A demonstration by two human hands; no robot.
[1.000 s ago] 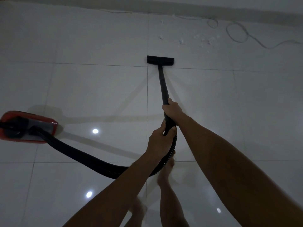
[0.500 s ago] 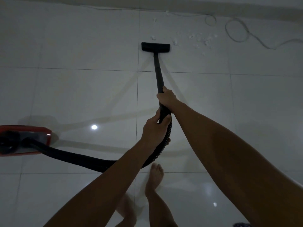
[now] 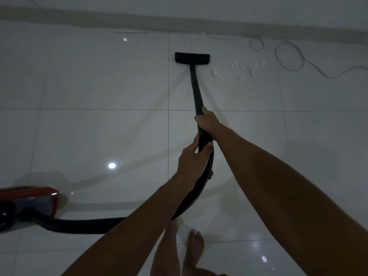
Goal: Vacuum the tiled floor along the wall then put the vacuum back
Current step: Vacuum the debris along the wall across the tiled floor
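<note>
Near the far wall: black flat nozzle (image 3: 192, 57) rests on tile.
Wand (image 3: 196, 90): my right hand (image 3: 207, 121) grips it.
Ribbed hose (image 3: 191, 198): my left hand (image 3: 194, 158) grips it.

Dim room; ceiling lights glint off the glossy white tiled floor (image 3: 79, 86) toward seven and five o'clock; edges bow, bare foot (image 3: 196, 248) blurred.

vacuum nozzle (image 3: 192, 57) | black, flat on tiled floor (image 3: 99, 86) | near wall (image 3: 199, 6)

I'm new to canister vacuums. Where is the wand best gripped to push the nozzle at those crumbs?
Probably on the wand near its upper end, from above, as here: right hand ahead, left hand behind at the hose joint. The long straight tube then steers the nozzle.
</note>
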